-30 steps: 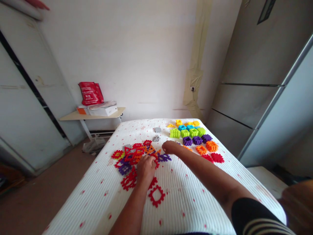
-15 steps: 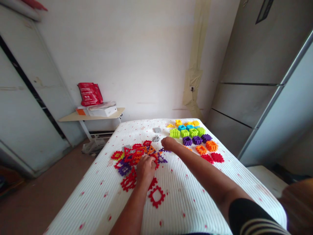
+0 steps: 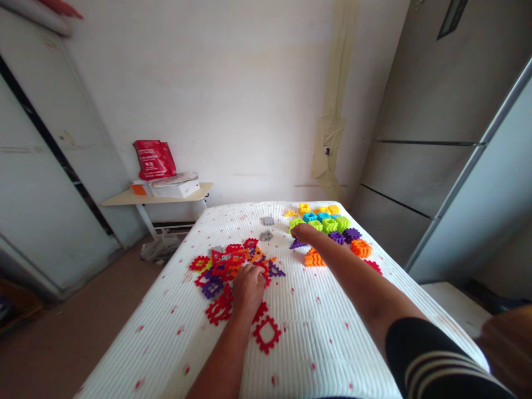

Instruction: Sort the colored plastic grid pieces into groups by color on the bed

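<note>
A toothed purple triangular building piece (image 3: 297,244) is pinched in my right hand (image 3: 303,231), held just short of the purple stacks and in front of the green ones. My left hand (image 3: 248,284) lies on the mixed pile of red, purple and orange building pieces (image 3: 233,265). Its fingers are curled downward, and whatever is under them is hidden. Another purple triangle (image 3: 275,270) rests at the pile's right edge. Close to my left wrist is a single red square frame (image 3: 266,333).
Sorted stacks fill the right back: yellow (image 3: 304,209), blue (image 3: 323,216), green (image 3: 330,224), purple (image 3: 352,235) and orange (image 3: 361,247). Two grey pieces (image 3: 266,236) lie left of them. A side table (image 3: 120,198) with a red bag (image 3: 153,159) stands beyond the bed.
My right hand has moved right and slightly away from me with the purple triangle, from beside the grey pieces toward the purple and green stacks. My left hand stays on the pile.
</note>
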The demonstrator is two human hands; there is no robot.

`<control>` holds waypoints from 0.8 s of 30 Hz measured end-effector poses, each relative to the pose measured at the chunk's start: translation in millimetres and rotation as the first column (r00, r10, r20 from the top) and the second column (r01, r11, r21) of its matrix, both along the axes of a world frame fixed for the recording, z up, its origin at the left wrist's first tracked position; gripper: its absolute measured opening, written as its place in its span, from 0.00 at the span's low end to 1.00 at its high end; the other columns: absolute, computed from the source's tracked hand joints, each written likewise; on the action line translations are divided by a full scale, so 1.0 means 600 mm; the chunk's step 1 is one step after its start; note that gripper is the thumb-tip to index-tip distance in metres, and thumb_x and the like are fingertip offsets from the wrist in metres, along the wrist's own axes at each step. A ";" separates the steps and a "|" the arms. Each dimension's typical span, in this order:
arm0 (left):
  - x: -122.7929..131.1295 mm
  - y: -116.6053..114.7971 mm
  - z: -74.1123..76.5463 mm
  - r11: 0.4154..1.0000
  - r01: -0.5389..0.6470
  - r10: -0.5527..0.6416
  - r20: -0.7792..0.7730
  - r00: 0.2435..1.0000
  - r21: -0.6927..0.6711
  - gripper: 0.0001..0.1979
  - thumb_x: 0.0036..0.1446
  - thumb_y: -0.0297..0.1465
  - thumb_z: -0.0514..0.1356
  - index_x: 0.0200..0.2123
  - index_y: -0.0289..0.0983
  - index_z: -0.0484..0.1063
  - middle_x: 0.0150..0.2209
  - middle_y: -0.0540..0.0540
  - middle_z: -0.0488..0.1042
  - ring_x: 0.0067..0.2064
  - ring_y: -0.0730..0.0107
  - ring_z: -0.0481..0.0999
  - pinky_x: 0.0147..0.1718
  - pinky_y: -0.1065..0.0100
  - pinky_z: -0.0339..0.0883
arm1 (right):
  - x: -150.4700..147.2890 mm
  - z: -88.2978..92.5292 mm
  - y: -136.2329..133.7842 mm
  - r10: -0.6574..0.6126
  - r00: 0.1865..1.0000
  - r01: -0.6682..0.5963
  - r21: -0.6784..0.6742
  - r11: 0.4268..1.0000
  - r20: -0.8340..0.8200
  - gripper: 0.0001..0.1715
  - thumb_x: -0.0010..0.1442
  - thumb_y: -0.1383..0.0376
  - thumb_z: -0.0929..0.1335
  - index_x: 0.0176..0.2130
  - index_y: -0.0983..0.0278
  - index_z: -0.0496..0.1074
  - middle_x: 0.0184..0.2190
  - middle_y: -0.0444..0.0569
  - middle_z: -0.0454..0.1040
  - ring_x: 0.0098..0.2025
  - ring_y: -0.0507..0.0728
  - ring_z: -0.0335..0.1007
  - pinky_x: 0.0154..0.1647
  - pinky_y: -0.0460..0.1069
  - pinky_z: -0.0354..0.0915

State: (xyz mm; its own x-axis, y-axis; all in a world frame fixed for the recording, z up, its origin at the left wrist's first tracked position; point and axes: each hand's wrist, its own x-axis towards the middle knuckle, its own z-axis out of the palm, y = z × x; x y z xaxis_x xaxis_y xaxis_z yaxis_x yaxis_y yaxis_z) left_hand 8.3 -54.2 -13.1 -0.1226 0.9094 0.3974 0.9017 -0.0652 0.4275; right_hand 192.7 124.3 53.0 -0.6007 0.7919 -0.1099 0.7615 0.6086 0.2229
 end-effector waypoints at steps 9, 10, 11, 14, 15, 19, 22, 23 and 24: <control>0.000 -0.002 -0.001 1.000 0.009 -0.009 0.000 1.000 0.013 0.13 0.54 0.22 0.50 0.33 0.36 0.74 0.35 0.44 0.74 0.43 0.64 0.70 0.45 0.64 0.61 | -0.006 -0.010 0.001 -0.023 1.000 0.023 0.001 1.000 0.020 0.16 0.56 0.74 0.65 0.44 0.63 0.74 0.43 0.53 0.75 0.44 0.58 0.70 0.37 0.45 0.62; 0.000 -0.002 -0.001 1.000 0.010 -0.010 -0.002 1.000 0.014 0.13 0.54 0.22 0.50 0.33 0.36 0.74 0.35 0.44 0.74 0.42 0.64 0.70 0.45 0.64 0.61 | -0.006 -0.012 0.001 -0.027 0.999 0.027 -0.001 1.000 0.023 0.16 0.57 0.73 0.65 0.44 0.63 0.74 0.43 0.53 0.75 0.44 0.58 0.71 0.37 0.45 0.62; 0.000 -0.002 -0.001 1.000 0.009 -0.009 -0.003 1.000 0.016 0.13 0.54 0.22 0.50 0.33 0.36 0.74 0.35 0.44 0.74 0.42 0.64 0.70 0.45 0.64 0.61 | -0.007 -0.014 0.001 -0.031 0.999 0.031 -0.002 1.000 0.025 0.16 0.57 0.73 0.65 0.44 0.63 0.74 0.44 0.53 0.75 0.44 0.58 0.71 0.37 0.45 0.62; -0.001 -0.002 -0.002 1.000 0.007 -0.007 -0.007 1.000 0.023 0.13 0.54 0.22 0.50 0.33 0.37 0.74 0.35 0.44 0.73 0.42 0.64 0.70 0.46 0.64 0.61 | -0.007 -0.019 0.002 -0.039 0.999 0.039 -0.007 0.999 0.031 0.16 0.57 0.73 0.65 0.45 0.63 0.74 0.43 0.53 0.74 0.44 0.58 0.71 0.37 0.45 0.62; -0.001 -0.002 -0.002 1.000 0.006 -0.005 -0.008 1.000 0.024 0.13 0.54 0.22 0.50 0.33 0.37 0.74 0.35 0.44 0.73 0.42 0.64 0.70 0.46 0.64 0.61 | -0.007 -0.020 0.003 -0.040 0.999 0.040 -0.009 0.999 0.032 0.16 0.57 0.73 0.65 0.45 0.63 0.74 0.43 0.54 0.74 0.44 0.58 0.71 0.37 0.45 0.62; 0.000 -0.001 -0.002 1.000 0.005 -0.004 -0.009 1.000 0.021 0.13 0.54 0.22 0.50 0.33 0.37 0.74 0.35 0.44 0.73 0.43 0.65 0.70 0.46 0.64 0.61 | -0.009 -0.021 0.003 -0.042 0.998 0.042 -0.014 0.999 0.037 0.16 0.56 0.73 0.65 0.45 0.64 0.73 0.44 0.54 0.74 0.44 0.58 0.71 0.38 0.45 0.63; 0.001 -0.002 -0.001 1.000 0.005 -0.005 -0.003 1.000 0.016 0.13 0.54 0.22 0.50 0.33 0.37 0.74 0.35 0.44 0.73 0.43 0.65 0.70 0.46 0.65 0.61 | -0.011 -0.020 0.000 -0.044 0.998 0.045 -0.014 0.999 0.040 0.17 0.56 0.74 0.65 0.45 0.64 0.73 0.44 0.55 0.75 0.46 0.59 0.71 0.39 0.46 0.63; 0.001 -0.002 0.000 1.000 0.004 -0.004 -0.002 1.000 0.013 0.13 0.54 0.22 0.50 0.33 0.37 0.74 0.35 0.44 0.73 0.43 0.65 0.70 0.46 0.65 0.61 | -0.012 -0.020 -0.001 -0.046 0.998 0.047 -0.013 0.999 0.039 0.17 0.56 0.75 0.64 0.44 0.64 0.73 0.44 0.55 0.75 0.46 0.59 0.71 0.40 0.46 0.63; 0.001 -0.002 0.000 1.000 0.005 -0.005 -0.001 1.000 0.011 0.13 0.54 0.21 0.50 0.33 0.37 0.74 0.35 0.44 0.73 0.43 0.65 0.70 0.46 0.65 0.61 | -0.012 -0.019 -0.002 -0.050 0.998 0.050 -0.011 0.999 0.039 0.17 0.56 0.75 0.64 0.45 0.64 0.73 0.44 0.55 0.74 0.46 0.59 0.71 0.40 0.46 0.63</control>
State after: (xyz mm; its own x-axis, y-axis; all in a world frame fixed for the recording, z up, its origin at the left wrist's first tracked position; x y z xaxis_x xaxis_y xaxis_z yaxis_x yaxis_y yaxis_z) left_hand 8.7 -55.6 -13.2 -0.1179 0.9055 0.4076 0.9018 -0.0742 0.4258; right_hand 185.3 123.3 41.5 -0.5554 0.8194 -0.1419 0.7822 0.5727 0.2453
